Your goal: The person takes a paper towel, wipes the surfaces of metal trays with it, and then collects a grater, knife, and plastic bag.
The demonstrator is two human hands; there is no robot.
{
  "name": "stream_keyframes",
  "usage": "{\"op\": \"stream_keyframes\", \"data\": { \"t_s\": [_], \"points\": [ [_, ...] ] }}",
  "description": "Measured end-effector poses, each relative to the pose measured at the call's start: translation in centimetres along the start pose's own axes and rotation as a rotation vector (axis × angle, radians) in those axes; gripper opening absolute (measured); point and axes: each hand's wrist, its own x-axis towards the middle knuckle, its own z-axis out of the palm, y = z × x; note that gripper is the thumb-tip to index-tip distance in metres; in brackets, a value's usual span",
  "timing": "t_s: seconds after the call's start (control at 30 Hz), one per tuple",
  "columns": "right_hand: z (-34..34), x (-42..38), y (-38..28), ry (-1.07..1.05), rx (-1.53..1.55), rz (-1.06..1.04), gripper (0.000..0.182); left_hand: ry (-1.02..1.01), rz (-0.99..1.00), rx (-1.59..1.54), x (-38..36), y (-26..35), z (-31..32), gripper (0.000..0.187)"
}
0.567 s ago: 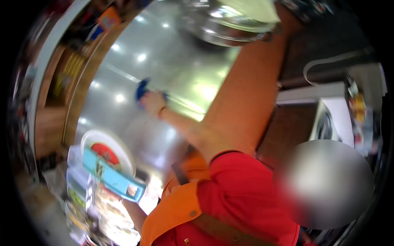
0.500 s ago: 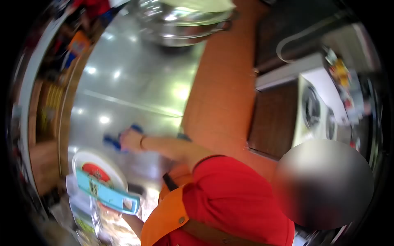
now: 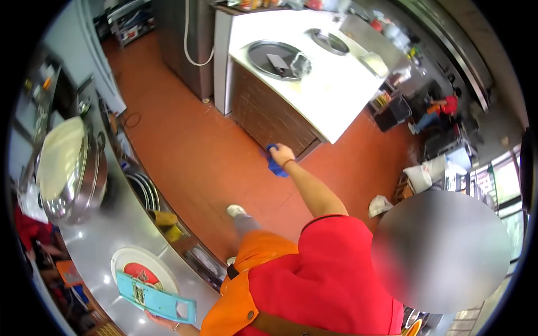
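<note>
My right hand (image 3: 282, 152), on an outstretched arm, is closed around a crumpled blue cloth (image 3: 276, 167) that hangs over the orange floor. At the lower left, my left hand (image 3: 161, 320) is at the edge of a light-blue slicer-like board (image 3: 147, 297) with a cut-out handle end, its fingers partly hidden beneath it. That board overlaps a round white dish (image 3: 121, 259) with a red centre. Both appear over the steel counter (image 3: 98, 246).
A large lidded steel pot (image 3: 89, 193) stands farther along the counter, with shelves below. Across the floor is a white-topped unit (image 3: 330, 106) with round dark pans (image 3: 276, 47). One person (image 3: 448, 105) is at the far right, and another person's red sleeve (image 3: 25, 227) shows at left.
My view has swung round toward the floor and white-topped unit. My right hand, still with the blue cloth, has gone from over the steel counter to over the floor. The dish and board stay at my left.
</note>
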Motion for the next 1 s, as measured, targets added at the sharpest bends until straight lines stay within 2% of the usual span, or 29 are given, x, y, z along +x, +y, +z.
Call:
{"op": "stream_keyframes", "data": {
  "t_s": [0.07,0.1,0.17,0.23,0.27,0.33,0.37,0.4,0.47,0.5,0.57,0.6,0.67,0.77,0.9,0.93,1.0],
  "points": [
    [-3.5,1.0,3.2,0.111,0.107,0.139,0.053,-0.040,-0.020,-0.007,-0.5,-1.9,8.0,0.056],
    [-4.6,1.0,4.1,0.095,0.062,0.193,0.057,-0.134,-0.001,0.038,-2.2,-2.2,12.8,0.051],
    [-7.6,1.4,5.4,0.112,-0.009,0.223,0.062,-0.307,-0.268,-0.130,-2.5,-4.2,18.5,0.052],
    [-10.5,4.5,5.4,0.178,0.114,0.223,0.063,-0.465,-0.466,-0.273,-3.0,-6.0,25.4,0.056],
    [-11.9,6.0,5.9,0.206,0.169,0.226,0.063,-0.486,-0.477,-0.244,-2.7,-7.3,27.8,0.059],
    [-15.1,11.2,8.1,0.397,0.087,0.175,0.061,-0.527,-0.505,-0.192,-2.0,-10.5,32.8,0.065],
    [-17.7,12.6,8.0,0.462,0.155,0.140,0.059,-0.488,-0.499,-0.151,-4.2,-10.6,36.8,0.064],
    [-19.7,14.8,9.0,0.517,0.165,0.127,0.057,-0.537,-0.489,-0.155,-5.6,-11.3,40.3,0.064],
    [-25.2,18.4,7.6,0.493,0.338,0.228,0.052,-0.649,-0.462,-0.191,-7.5,-13.1,47.0,0.064],
    [-26.1,20.2,8.1,0.454,0.123,0.170,0.050,-0.590,-0.510,-0.158,-6.4,-14.7,48.6,0.063],
    [-28.1,23.4,8.2,0.354,-0.326,0.033,0.047,-0.727,-0.582,-0.204,-8.6,-16.2,53.3,0.063],
    [-29.6,22.7,4.6,0.209,-0.548,0.093,0.051,-0.769,-0.611,-0.211,-10.1,-16.4,55.8,0.062],
    [-29.2,27.1,5.3,0.447,-0.791,-0.174,0.083,-0.805,-0.652,-0.188,-10.8,-17.6,59.9,0.061],
    [-29.2,33.0,3.3,0.436,-0.655,-0.172,0.115,-0.810,-0.666,-0.215,-10.7,-20.4,65.2,0.063],
    [-26.7,39.0,2.8,0.184,-0.515,0.048,0.136,-0.816,-0.729,-0.235,-9.0,-23.6,71.9,0.067],
    [-25.4,40.1,3.5,0.134,-0.518,0.093,0.136,-0.816,-0.746,-0.247,-8.9,-24.2,73.8,0.068],
    [-22.3,41.7,5.4,0.038,-0.526,0.188,0.136,-0.940,-0.796,-0.262,-6.8,-26.5,76.5,0.070]
  ]
}}
